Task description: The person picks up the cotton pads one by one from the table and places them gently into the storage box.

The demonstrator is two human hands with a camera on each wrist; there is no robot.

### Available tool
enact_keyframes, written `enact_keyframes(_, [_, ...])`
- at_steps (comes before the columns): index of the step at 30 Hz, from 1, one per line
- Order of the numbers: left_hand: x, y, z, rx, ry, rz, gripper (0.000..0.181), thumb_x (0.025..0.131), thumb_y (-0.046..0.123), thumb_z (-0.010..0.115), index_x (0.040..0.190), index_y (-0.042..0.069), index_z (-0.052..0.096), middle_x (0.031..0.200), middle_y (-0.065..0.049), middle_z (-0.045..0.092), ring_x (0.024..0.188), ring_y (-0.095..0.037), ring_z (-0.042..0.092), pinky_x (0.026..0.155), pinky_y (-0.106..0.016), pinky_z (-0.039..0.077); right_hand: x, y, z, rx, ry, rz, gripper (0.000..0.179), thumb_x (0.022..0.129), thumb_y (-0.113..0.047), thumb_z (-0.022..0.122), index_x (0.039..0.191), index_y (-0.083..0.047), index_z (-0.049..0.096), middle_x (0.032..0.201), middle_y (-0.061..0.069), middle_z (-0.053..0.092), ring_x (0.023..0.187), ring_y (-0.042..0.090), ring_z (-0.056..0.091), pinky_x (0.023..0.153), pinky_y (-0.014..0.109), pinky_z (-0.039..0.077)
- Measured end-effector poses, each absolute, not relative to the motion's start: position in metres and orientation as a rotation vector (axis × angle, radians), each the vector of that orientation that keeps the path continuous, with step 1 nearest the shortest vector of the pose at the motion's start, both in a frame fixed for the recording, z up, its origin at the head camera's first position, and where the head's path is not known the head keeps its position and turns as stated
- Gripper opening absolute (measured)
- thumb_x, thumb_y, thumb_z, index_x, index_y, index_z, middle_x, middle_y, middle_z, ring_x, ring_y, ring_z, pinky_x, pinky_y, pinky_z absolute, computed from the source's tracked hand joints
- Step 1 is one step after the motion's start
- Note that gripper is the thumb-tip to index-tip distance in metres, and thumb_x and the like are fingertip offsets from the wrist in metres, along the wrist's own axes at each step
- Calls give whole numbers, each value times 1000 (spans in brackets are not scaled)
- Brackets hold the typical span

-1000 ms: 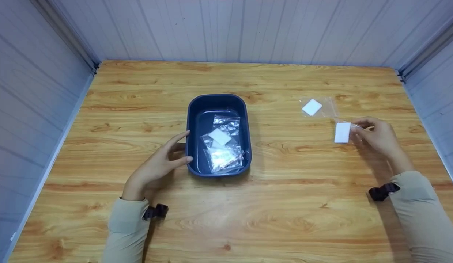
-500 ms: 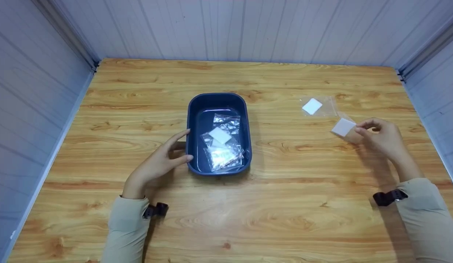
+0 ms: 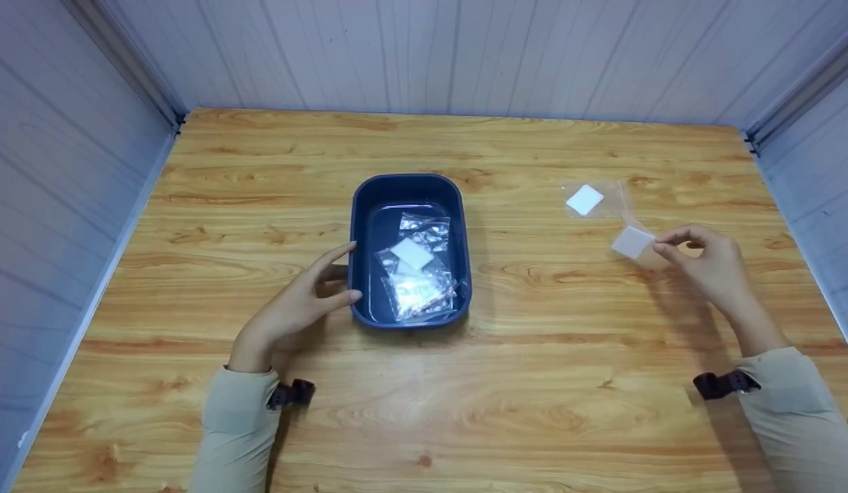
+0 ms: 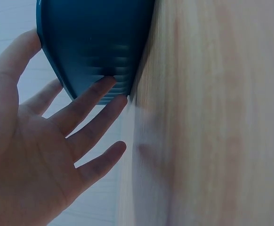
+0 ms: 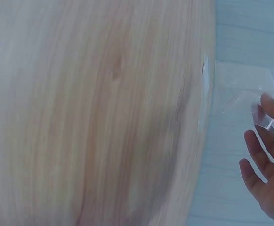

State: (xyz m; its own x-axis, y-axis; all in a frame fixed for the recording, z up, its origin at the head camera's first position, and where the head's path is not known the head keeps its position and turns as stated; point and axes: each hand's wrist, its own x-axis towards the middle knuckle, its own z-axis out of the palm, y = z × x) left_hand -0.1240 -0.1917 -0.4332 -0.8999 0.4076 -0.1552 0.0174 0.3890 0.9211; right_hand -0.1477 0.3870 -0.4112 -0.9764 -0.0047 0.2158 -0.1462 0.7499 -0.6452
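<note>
A dark blue plastic bin [image 3: 369,287] stands mid-table in the head view, holding several clear bags, one with a white square in it. My left hand [image 3: 293,301] rests its thumb and fingertips along the bin's left side; in the left wrist view the fingers [image 4: 87,106] are spread and nearly straight against the outer wall. Over the right of the table, my right hand [image 3: 714,270] pinches a corner of a clear plastic bag [image 3: 633,242] with a white square inside. The right wrist view shows this see-through bag [image 5: 240,80] hanging from thumb and fingers.
Another clear zip bag [image 3: 612,198] with a white square [image 3: 584,199] lies on the wood-grain table [image 3: 533,397], just beyond the held bag. Pale panel walls [image 3: 424,55] stand at the back and both sides.
The held bag has turned from upright to slanted, and over the last half second it shifted slightly left with my right hand. My left hand and the bin stay put.
</note>
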Motion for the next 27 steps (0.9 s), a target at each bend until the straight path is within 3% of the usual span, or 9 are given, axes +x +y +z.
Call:
enact_keyframes(16, [-124,-193,-434,377,2329,1500,76,94,29,70,157,24,28,145,-17,49,136,-33,43,115,-56,26,-140,358,-407,83,-2722,1073,24,90,-24,76,97,-1,74,89,-10,71,86,-5,55,84,19,38])
enact_keyframes(27, [-124,-193,-434,366,2328,1483,75,94,31,70,157,30,28,147,-17,47,137,-34,42,115,-57,24,-136,342,-403,97,-2667,1133,24,87,-22,78,95,-1,75,89,-10,70,91,0,54,84,19,37])
